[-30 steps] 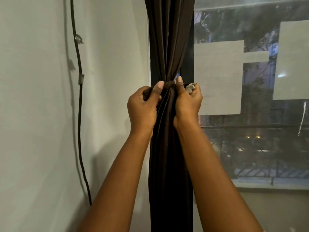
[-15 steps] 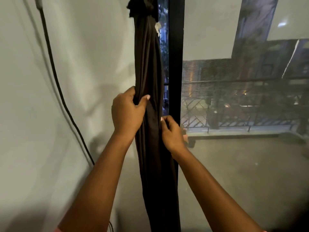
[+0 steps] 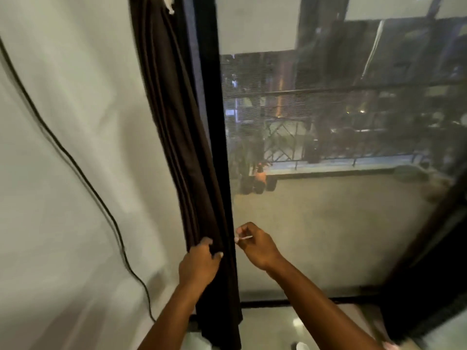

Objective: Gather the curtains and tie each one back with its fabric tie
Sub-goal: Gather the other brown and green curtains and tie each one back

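Curtain [image 3: 182, 147]: dark, gathered, hanging left of black window frame [image 3: 214, 147].
Left hand [image 3: 199, 263]: grips curtain folds.
Right hand [image 3: 255, 245]: fingers curled, holding nothing discernible.
Writing: none legible.
Room: white wall [image 3: 75, 122], black cable [image 3: 75, 168].

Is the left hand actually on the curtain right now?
Touching. The head view shows the left hand gripping the dark curtain low down, its fingers and thumb curled around the gathered folds.

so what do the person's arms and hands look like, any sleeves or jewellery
Both forearms are bare right down to the frame's bottom edge, with no sleeves, watch or bracelet in view. The left hand and right hand are gloveless, and the fingernails look pale. No ring is discernible.
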